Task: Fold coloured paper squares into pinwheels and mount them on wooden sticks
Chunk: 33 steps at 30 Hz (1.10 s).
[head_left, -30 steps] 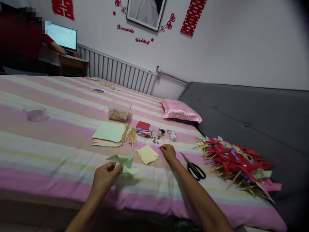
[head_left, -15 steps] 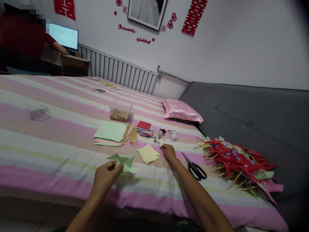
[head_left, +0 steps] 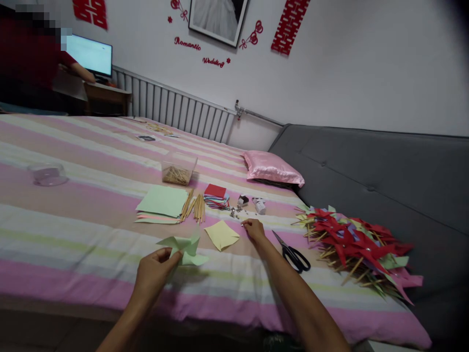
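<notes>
My left hand [head_left: 154,274] pinches a folded light green paper pinwheel [head_left: 184,248] just above the striped bedspread [head_left: 80,234]. Further right, my right hand [head_left: 252,230] rests on the bed with fingers curled, its tips at some small metal pins [head_left: 235,212]; what they pinch, if anything, is too small to see. A yellow paper square [head_left: 221,234] lies between the two hands. Black scissors [head_left: 293,253] lie just right of my right forearm.
Behind the hands lie a stack of green and pink sheets [head_left: 161,203], wooden sticks [head_left: 194,205], a red-topped paper stack [head_left: 215,194] and a clear box of sticks [head_left: 179,170]. A heap of finished pinwheels [head_left: 351,247] sits right. A person in red [head_left: 32,63] is far left.
Both hands stay nearly still; my right hand has crept slightly toward the small pins. The view shifted a little.
</notes>
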Motion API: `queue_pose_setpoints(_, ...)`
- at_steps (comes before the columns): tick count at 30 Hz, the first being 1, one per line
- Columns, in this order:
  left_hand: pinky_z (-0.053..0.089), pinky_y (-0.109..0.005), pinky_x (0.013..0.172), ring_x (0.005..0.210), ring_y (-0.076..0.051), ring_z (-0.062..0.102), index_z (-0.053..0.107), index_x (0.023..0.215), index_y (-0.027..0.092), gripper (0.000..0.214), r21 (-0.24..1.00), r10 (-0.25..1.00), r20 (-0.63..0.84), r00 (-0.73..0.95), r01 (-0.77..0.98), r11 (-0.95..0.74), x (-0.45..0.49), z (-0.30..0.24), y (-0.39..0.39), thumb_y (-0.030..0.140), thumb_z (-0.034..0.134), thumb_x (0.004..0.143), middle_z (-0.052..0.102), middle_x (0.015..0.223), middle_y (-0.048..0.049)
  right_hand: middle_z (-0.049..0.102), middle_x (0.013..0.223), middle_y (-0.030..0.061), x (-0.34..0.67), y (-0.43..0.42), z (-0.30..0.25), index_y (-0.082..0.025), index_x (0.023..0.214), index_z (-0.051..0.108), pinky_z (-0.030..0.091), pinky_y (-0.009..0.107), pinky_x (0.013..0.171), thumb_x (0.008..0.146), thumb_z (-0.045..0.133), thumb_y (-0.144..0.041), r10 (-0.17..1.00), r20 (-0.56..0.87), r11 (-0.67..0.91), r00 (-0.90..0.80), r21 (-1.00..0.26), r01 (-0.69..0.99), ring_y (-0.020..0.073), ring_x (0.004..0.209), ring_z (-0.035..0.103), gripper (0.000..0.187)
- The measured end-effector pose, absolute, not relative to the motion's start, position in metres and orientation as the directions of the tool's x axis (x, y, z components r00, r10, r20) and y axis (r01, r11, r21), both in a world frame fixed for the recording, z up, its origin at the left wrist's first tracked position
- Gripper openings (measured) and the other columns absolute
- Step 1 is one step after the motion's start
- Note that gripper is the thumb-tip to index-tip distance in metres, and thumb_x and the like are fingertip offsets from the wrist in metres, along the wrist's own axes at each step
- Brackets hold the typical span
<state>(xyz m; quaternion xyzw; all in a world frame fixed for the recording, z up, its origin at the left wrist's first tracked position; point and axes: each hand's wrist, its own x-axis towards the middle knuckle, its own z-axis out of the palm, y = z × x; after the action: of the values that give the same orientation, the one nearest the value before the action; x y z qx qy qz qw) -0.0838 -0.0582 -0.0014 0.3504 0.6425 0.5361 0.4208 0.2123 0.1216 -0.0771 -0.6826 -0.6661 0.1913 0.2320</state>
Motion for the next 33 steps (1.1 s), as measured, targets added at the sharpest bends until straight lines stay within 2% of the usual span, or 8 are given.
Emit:
queue_pose_setpoints(8,0.030,-0.021,0.048,0.050,-0.011,0.043,0.062,0.054,0.014,0.028,0.984,0.903,-0.175,-0.393,-0.034,0.176,-0.081,0.000,-0.058,0.040,0.067,0.045,0.052,0.048,0.0039,0.060,0.106,0.0058,0.205,0.111,-0.064,-0.016,0.103,0.058,0.049,0.037,0.078,0.087,0.052,-0.031,0.996,0.091,0.027,0.026,-0.541,0.840,0.0170,0.089,0.059,0.023)
queue_pose_setpoints(13,0.029,-0.021,0.046,0.046,-0.010,0.041,0.059,0.046,0.015,0.023,0.990,0.893,-0.135,-0.430,-0.019,0.141,-0.082,-0.002,-0.060,0.037,0.064,0.045,0.049,0.043,0.0044,0.067,0.083,0.0043,0.189,0.093,-0.060,-0.017,0.074,0.064,0.044,0.036,0.081,0.078,0.059,-0.023,0.980,0.181,0.038,0.078,-0.563,0.825,0.0193,0.086,0.060,0.008)
queue_pose_setpoints(16,0.028,-0.021,0.045,0.045,-0.010,0.041,0.057,0.043,0.015,0.021,0.992,0.894,-0.124,-0.430,-0.076,0.100,-0.082,-0.006,-0.062,0.034,0.063,0.048,0.047,0.042,0.0048,0.068,0.076,0.0063,0.181,0.077,-0.052,-0.018,0.067,0.064,0.043,0.035,0.077,0.073,0.056,-0.018,0.968,0.232,0.074,0.093,-0.624,0.778,0.0229,0.083,0.061,0.010)
queue_pose_setpoints(20,0.028,-0.020,0.045,0.045,-0.010,0.043,0.061,0.051,0.013,0.019,0.975,0.890,-0.181,-0.418,-0.197,0.106,-0.080,-0.013,-0.064,0.032,0.064,0.051,0.052,0.046,0.0033,0.068,0.075,0.0062,0.160,0.042,-0.030,-0.017,0.079,0.063,0.046,0.032,0.068,0.075,0.052,-0.030,0.964,0.264,0.174,0.043,-0.742,0.647,0.0208,0.072,0.062,0.018)
queue_pose_setpoints(23,0.029,-0.020,0.046,0.045,-0.010,0.044,0.062,0.055,0.012,0.020,0.970,0.889,-0.188,-0.418,-0.222,0.101,-0.078,-0.015,-0.066,0.032,0.064,0.053,0.053,0.046,0.0033,0.068,0.078,0.0040,0.129,-0.003,-0.005,-0.018,0.086,0.062,0.049,0.028,0.066,0.075,0.054,-0.039,0.964,0.262,0.247,-0.041,-0.830,0.500,0.0178,0.071,0.063,0.025)
queue_pose_setpoints(25,0.031,-0.021,0.047,0.047,-0.010,0.046,0.063,0.057,0.012,0.022,0.964,0.899,-0.192,-0.394,-0.248,0.097,-0.076,-0.013,-0.069,0.033,0.065,0.053,0.054,0.048,0.0029,0.067,0.073,0.0035,0.106,-0.034,0.011,-0.018,0.082,0.062,0.049,0.029,0.063,0.074,0.060,-0.037,0.964,0.237,0.261,-0.121,-0.931,0.257,0.0177,0.067,0.062,0.021)
queue_pose_setpoints(27,0.031,-0.021,0.047,0.047,-0.011,0.047,0.063,0.058,0.012,0.023,0.954,0.908,-0.205,-0.365,-0.280,0.103,-0.075,-0.009,-0.071,0.034,0.067,0.053,0.055,0.049,0.0022,0.065,0.069,0.0026,0.086,-0.059,0.023,-0.019,0.076,0.063,0.048,0.028,0.062,0.075,0.060,-0.033,0.947,0.266,0.300,-0.182,-0.935,0.192,0.0169,0.065,0.061,0.014)
queue_pose_setpoints(33,0.029,-0.021,0.045,0.044,-0.009,0.042,0.060,0.054,0.013,0.025,0.931,0.926,-0.226,-0.302,-0.348,0.114,-0.070,-0.001,-0.075,0.034,0.071,0.048,0.052,0.046,0.0041,0.067,0.077,0.0008,0.062,-0.078,0.018,-0.022,0.079,0.064,0.040,0.030,0.072,0.081,0.055,-0.027,0.867,0.440,0.498,-0.232,-0.772,0.394,0.0179,0.075,0.058,0.011)
